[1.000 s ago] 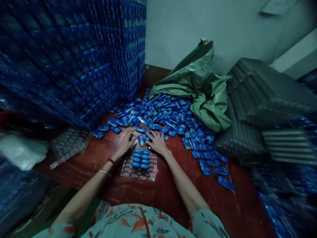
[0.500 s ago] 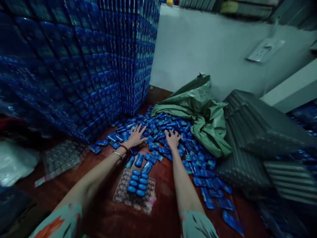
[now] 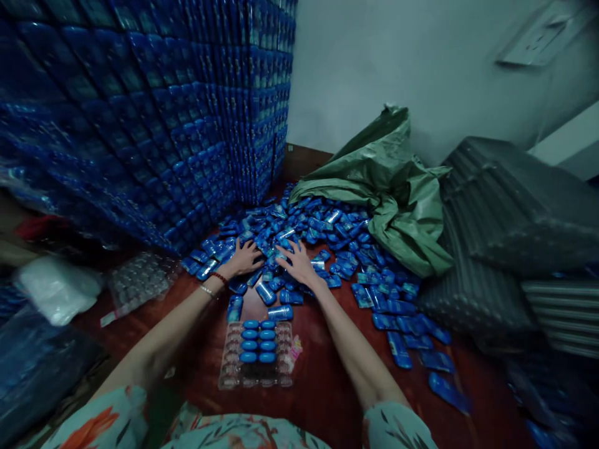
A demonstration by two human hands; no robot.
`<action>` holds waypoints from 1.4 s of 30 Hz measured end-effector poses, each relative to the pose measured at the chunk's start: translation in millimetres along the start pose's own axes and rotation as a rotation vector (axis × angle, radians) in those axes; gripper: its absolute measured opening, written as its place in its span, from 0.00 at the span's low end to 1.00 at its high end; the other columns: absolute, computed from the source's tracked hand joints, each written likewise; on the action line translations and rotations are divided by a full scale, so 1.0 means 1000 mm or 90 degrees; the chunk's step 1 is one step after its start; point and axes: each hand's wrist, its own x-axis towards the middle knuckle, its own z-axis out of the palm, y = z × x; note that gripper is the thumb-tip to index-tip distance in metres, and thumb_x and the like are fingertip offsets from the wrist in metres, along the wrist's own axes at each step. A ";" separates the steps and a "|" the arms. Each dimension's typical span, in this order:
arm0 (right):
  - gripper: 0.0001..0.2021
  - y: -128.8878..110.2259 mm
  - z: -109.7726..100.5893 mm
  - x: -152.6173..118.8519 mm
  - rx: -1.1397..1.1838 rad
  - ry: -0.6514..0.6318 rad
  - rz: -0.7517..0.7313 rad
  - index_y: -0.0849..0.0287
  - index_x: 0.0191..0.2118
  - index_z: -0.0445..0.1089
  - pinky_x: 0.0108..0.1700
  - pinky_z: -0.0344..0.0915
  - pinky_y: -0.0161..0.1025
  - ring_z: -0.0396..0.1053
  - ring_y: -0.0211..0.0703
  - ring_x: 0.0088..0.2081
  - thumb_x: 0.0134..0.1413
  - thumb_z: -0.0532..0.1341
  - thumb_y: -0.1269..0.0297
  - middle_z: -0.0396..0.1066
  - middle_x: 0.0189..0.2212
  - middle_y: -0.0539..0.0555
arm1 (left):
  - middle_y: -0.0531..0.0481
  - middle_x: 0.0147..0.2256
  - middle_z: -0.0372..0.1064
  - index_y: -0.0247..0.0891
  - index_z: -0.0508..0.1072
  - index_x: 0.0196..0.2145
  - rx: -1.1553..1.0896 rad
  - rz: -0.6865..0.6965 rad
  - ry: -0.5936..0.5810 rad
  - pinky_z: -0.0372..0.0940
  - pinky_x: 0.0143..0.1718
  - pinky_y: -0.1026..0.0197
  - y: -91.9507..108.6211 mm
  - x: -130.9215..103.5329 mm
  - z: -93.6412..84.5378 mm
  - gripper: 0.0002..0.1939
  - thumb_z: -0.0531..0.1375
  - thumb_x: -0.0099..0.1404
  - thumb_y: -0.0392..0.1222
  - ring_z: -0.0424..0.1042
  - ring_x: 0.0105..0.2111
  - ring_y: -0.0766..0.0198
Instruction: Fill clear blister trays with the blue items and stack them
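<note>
Blue packets (image 3: 327, 223) lie heaped on the table (image 3: 322, 355) beneath the left hand (image 3: 244, 259) and right hand (image 3: 298, 265), both spread wide, with a clear tray (image 3: 231, 358) nearer, tall stacks (image 3: 187, 125) leftward, and a green sack (image 3: 402, 193) covering the packets' far right side.

Packet heap (image 3: 322, 219): on the surface (image 3: 322, 368), clock's centre.
Tray (image 3: 233, 366): on surface, between six and seven.
Sack (image 3: 402, 193): two o'clock.
Left stack (image 3: 206, 125): ten o'clock.
Right stack (image 3: 510, 212): three o'clock.

Left forearm (image 3: 163, 330) slants far and right, right forearm (image 3: 353, 343) far and left; left hand (image 3: 242, 259), right hand (image 3: 300, 267) just apart, palms down, fingers (image 3: 294, 249) spread.
</note>
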 end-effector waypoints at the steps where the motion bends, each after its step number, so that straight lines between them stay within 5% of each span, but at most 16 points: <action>1: 0.24 -0.005 0.002 -0.006 0.004 -0.021 -0.017 0.40 0.61 0.55 0.59 0.47 0.61 0.41 0.59 0.64 0.60 0.48 0.46 0.47 0.63 0.52 | 0.39 0.54 0.61 0.41 0.70 0.47 0.012 -0.006 0.006 0.35 0.55 0.27 -0.002 -0.014 0.002 0.17 0.50 0.66 0.49 0.53 0.58 0.43; 8: 0.25 0.000 -0.004 -0.083 -0.089 -0.059 0.036 0.42 0.62 0.53 0.56 0.41 0.75 0.38 0.66 0.64 0.59 0.53 0.52 0.47 0.65 0.52 | 0.40 0.56 0.60 0.43 0.62 0.56 -0.046 -0.087 0.175 0.38 0.59 0.32 -0.012 -0.110 0.006 0.19 0.46 0.69 0.46 0.55 0.58 0.50; 13: 0.17 -0.010 -0.016 -0.132 -0.163 -0.050 0.094 0.47 0.53 0.67 0.53 0.38 0.78 0.41 0.68 0.64 0.59 0.55 0.59 0.53 0.62 0.56 | 0.44 0.54 0.62 0.45 0.58 0.58 -0.202 -0.189 0.362 0.53 0.59 0.46 0.032 -0.200 0.007 0.20 0.48 0.69 0.43 0.60 0.56 0.57; 16: 0.20 -0.038 -0.009 -0.132 -0.110 -0.013 0.030 0.47 0.57 0.62 0.57 0.40 0.73 0.42 0.63 0.64 0.60 0.54 0.55 0.50 0.63 0.57 | 0.43 0.60 0.54 0.46 0.49 0.62 -0.232 -0.222 0.307 0.55 0.58 0.49 0.079 -0.247 0.022 0.25 0.49 0.69 0.43 0.55 0.60 0.57; 19: 0.24 -0.060 0.007 -0.113 -0.047 -0.053 -0.101 0.42 0.60 0.57 0.58 0.39 0.70 0.39 0.59 0.65 0.58 0.55 0.52 0.47 0.65 0.53 | 0.38 0.65 0.40 0.41 0.40 0.65 -0.139 -0.169 0.189 0.46 0.60 0.40 0.106 -0.270 0.047 0.34 0.51 0.67 0.49 0.42 0.64 0.48; 24: 0.21 -0.035 0.017 -0.093 -0.013 -0.088 -0.138 0.41 0.59 0.58 0.60 0.41 0.66 0.42 0.52 0.65 0.61 0.54 0.61 0.55 0.62 0.50 | 0.38 0.63 0.47 0.38 0.39 0.65 0.015 0.011 0.162 0.32 0.61 0.37 0.087 -0.242 0.073 0.42 0.51 0.63 0.61 0.37 0.65 0.47; 29: 0.23 0.013 0.006 -0.126 -0.004 -0.052 -0.063 0.46 0.58 0.60 0.60 0.44 0.61 0.43 0.49 0.65 0.60 0.49 0.72 0.60 0.59 0.51 | 0.42 0.62 0.50 0.46 0.41 0.65 -0.009 0.104 0.065 0.22 0.58 0.33 0.068 -0.204 0.054 0.38 0.47 0.62 0.64 0.41 0.64 0.46; 33: 0.19 0.023 -0.001 -0.148 -0.021 -0.005 0.010 0.47 0.56 0.63 0.59 0.40 0.66 0.49 0.53 0.62 0.61 0.51 0.62 0.65 0.55 0.52 | 0.39 0.63 0.46 0.45 0.48 0.64 -0.096 0.070 0.058 0.31 0.59 0.34 0.060 -0.194 0.035 0.38 0.49 0.61 0.64 0.41 0.63 0.42; 37: 0.16 0.006 -0.010 -0.137 -0.010 0.048 0.076 0.51 0.50 0.70 0.54 0.54 0.53 0.63 0.49 0.51 0.61 0.50 0.64 0.72 0.46 0.54 | 0.42 0.52 0.63 0.41 0.67 0.52 -0.186 -0.108 0.164 0.54 0.53 0.49 0.053 -0.172 0.018 0.20 0.43 0.70 0.49 0.61 0.53 0.56; 39: 0.16 -0.005 -0.013 -0.124 -0.039 0.010 0.095 0.52 0.49 0.70 0.48 0.58 0.47 0.63 0.48 0.48 0.60 0.51 0.67 0.71 0.46 0.55 | 0.43 0.45 0.67 0.39 0.70 0.45 -0.172 -0.165 0.170 0.59 0.47 0.53 0.053 -0.152 0.009 0.17 0.45 0.70 0.46 0.65 0.46 0.57; 42: 0.19 -0.013 -0.014 -0.112 -0.103 -0.101 0.110 0.51 0.54 0.66 0.46 0.58 0.46 0.61 0.51 0.50 0.55 0.56 0.68 0.66 0.51 0.56 | 0.41 0.45 0.66 0.36 0.67 0.47 -0.113 -0.158 0.066 0.60 0.45 0.53 0.057 -0.124 -0.001 0.18 0.57 0.63 0.48 0.66 0.45 0.53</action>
